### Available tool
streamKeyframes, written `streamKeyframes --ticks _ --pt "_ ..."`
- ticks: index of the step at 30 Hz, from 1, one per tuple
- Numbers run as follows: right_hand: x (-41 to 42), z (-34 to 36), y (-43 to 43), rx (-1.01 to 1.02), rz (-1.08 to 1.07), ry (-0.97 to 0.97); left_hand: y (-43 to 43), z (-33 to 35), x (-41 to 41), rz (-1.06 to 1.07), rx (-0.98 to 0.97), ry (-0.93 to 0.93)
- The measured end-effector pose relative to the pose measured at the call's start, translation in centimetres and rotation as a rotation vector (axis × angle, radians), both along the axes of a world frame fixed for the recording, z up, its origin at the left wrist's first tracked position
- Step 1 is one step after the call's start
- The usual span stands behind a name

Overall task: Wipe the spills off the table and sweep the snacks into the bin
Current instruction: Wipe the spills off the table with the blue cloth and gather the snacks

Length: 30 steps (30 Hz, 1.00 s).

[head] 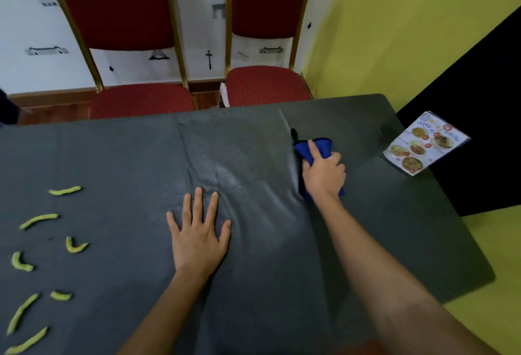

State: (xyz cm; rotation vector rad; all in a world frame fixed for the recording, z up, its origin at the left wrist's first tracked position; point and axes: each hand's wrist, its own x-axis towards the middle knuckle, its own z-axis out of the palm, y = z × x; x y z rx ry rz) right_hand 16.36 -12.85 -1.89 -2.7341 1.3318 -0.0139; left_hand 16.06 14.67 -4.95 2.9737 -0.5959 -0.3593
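A dark grey cloth covers the table [112,162]. My right hand [324,174] is shut on a blue wiping cloth [321,147], pressed onto the table right of centre. My left hand [197,230] lies flat with fingers spread on the wrinkled tablecloth near the middle. A faint damp, speckled patch [222,171] shows just beyond the left hand. Several yellow-green curved snack sticks [39,220] lie scattered along the table's left side. No bin is in view.
Two red padded chairs with gold frames [267,86] stand at the far edge. A laminated food menu [423,143] overhangs the table's right corner. A black panel and yellow floor lie to the right.
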Motion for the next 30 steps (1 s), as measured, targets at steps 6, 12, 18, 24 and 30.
streamKeyframes --ticks 6,12,18,24,30 --pt "-2.0 -0.4 8.9 0.034 0.278 -0.007 0.4 0.0 0.1 -0.015 -0.081 0.017" --pt "-3.8 0.3 6.3 0.028 0.276 -0.009 2.7 1.1 -1.3 0.011 -0.156 0.043" --pt "-3.1 0.1 3.7 0.047 -0.096 -0.001 8.4 2.0 -5.1 0.139 -0.115 0.059" --pt "-1.7 -0.2 13.2 0.092 0.127 -0.051 9.1 2.1 -9.5 0.179 -0.088 0.098" --pt "-2.7 0.1 21.6 0.176 0.607 -0.016 9.2 1.7 -9.7 0.172 -0.014 0.052"
